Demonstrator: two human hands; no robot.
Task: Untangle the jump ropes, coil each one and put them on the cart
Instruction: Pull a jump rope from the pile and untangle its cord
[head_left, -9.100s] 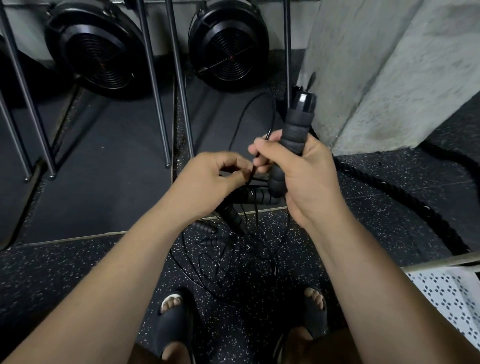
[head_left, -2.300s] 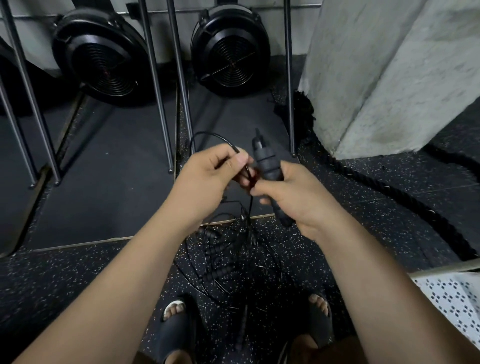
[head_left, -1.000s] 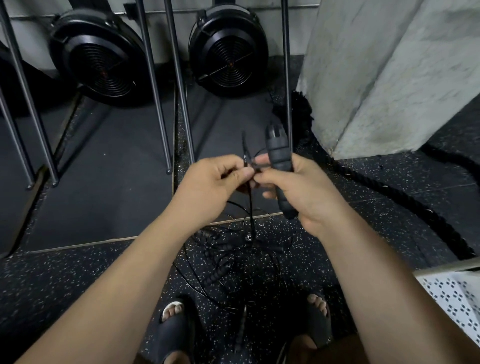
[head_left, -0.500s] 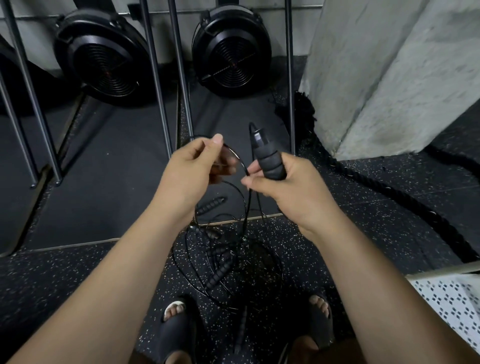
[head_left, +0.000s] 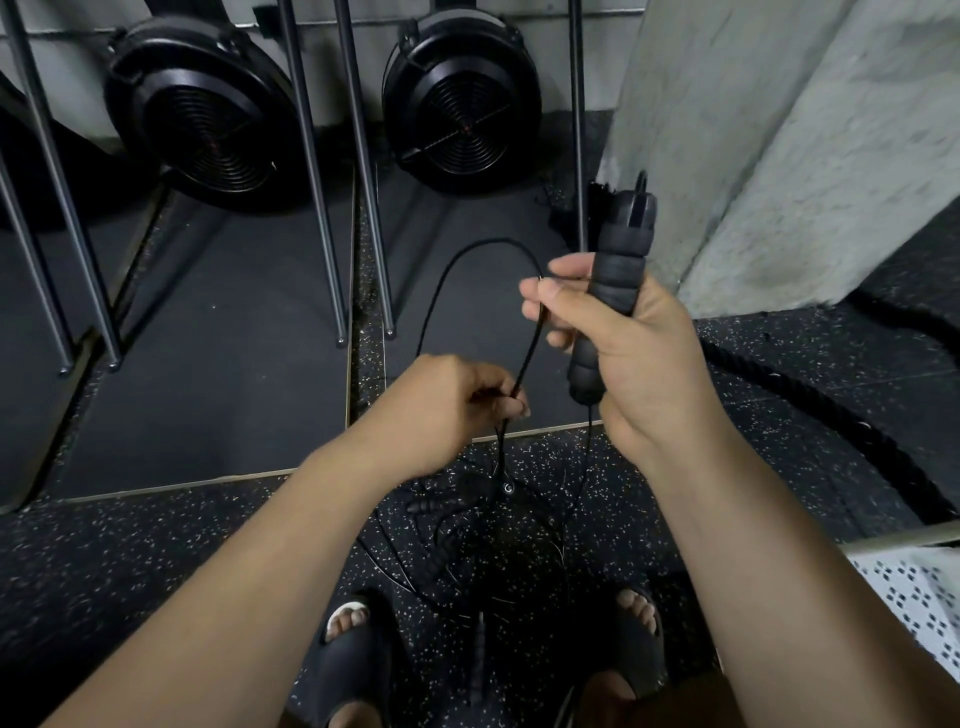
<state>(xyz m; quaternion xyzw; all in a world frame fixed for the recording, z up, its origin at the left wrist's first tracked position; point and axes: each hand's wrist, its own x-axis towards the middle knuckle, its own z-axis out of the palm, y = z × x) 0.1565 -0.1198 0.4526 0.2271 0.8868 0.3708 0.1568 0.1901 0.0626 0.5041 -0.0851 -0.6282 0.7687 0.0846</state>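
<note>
Pulling hard on the cord (head_left: 527, 358), pinched between fingers of the left hand (head_left: 452, 405) below the handle (head_left: 618, 280) that the right hand (head_left: 639, 364) grips, may cinch the tangle (head_left: 467, 545) under the handle into knots.

Ahead of you the dark floor mat (head_left: 218, 364) lies open, but slanted metal bars (head_left: 335, 312) cross it and round black fan housings (head_left: 208, 104) block the far side. On your right a concrete pillar (head_left: 779, 130) walls off the space, and a thick battle rope (head_left: 831, 408) snakes past its foot. Jump ropes (head_left: 457, 551) lie tangled between your feet, and the cart (head_left: 919, 597) juts in at lower right.
</note>
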